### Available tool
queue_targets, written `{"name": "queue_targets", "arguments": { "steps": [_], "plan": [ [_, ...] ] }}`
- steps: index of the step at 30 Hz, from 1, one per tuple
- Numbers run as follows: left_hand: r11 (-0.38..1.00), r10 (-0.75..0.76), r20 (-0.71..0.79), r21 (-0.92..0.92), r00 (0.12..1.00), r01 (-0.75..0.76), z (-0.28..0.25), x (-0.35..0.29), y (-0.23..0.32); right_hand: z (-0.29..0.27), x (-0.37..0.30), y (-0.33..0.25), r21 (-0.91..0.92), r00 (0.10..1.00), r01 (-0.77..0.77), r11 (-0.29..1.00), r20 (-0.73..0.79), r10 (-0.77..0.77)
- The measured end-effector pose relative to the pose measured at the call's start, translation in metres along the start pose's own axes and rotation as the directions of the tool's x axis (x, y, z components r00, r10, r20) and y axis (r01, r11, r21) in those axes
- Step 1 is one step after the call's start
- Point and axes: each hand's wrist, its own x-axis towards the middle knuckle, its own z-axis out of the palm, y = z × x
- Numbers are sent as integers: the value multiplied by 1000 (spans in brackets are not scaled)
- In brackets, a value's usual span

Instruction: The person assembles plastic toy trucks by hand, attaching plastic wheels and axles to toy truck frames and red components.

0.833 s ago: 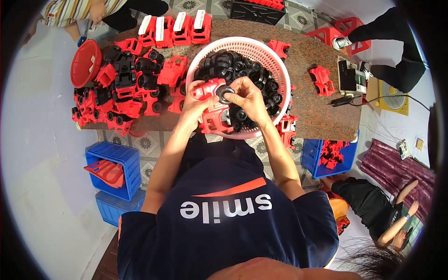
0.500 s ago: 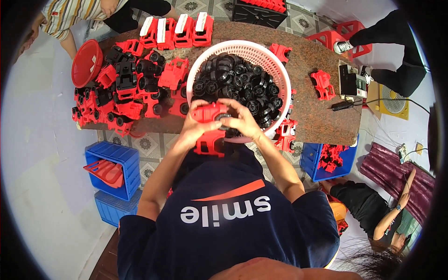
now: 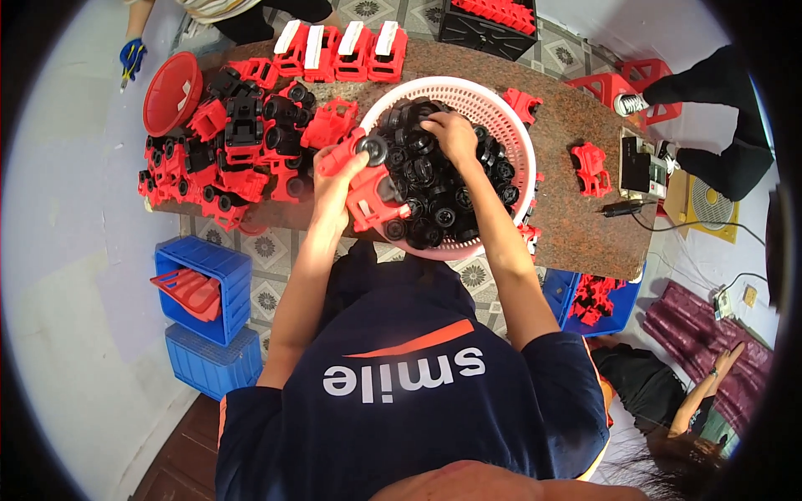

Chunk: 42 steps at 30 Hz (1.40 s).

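Nearest is the person's dark T-shirt (image 3: pixel 401 422), with both forearms reaching forward from it. The left hand (image 3: pixel 337 177) has its grip closed around a red toy car body (image 3: pixel 372 200), held tilted over the near left rim of a pink basket (image 3: pixel 525 167). A black wheel (image 3: pixel 373 150) sits against that body, with the left thumb beside it. The right hand (image 3: pixel 454 136) reaches into the basket, fingers bent and touching the heaped black wheels (image 3: pixel 434 185); its fingertips are partly lost among them, so I cannot tell how far its grip is drawn in or whether it has hold of one.

The basket stands on a speckled brown table (image 3: pixel 553 200). Left of it lies a pile of red and black toy vehicles (image 3: pixel 242 125), with a red basket (image 3: pixel 171 93) beside it. A lone red car (image 3: pixel 591 169) rests well to the right. At the far edge stand four red truck bodies (image 3: pixel 353 63) with white tops. Beyond, a black crate (image 3: pixel 484 35) contains red parts.
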Motion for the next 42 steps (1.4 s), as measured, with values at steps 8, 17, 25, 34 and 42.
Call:
{"name": "queue_targets", "arguments": {
  "steps": [8, 17, 25, 34, 42],
  "plan": [
    [998, 15, 6, -65, 1000, -14, 15, 23, -3, -59, -115, -62, 578, 898, 390, 717, -66, -435],
    [993, -118, 190, -10, 975, 122, 22, 17, -2, -47, -108, -45, 859, 969, 4, 512, 123, -212],
    [957, -72, 191, 291, 979, 13, 32, -49, 3, -19, -118, -55, 891, 864, -386, 240, 440, -243],
    [971, 180, 565, -235, 805, -53, -10, -61, 27, -67, -140, -82, 721, 860, 304, 623, 73, -505],
    [825, -500, 710, 218, 495, 521, -58, -43, 11, -68, -66, -82, 542, 738, 541, 643, 60, -672]
  ]
}}
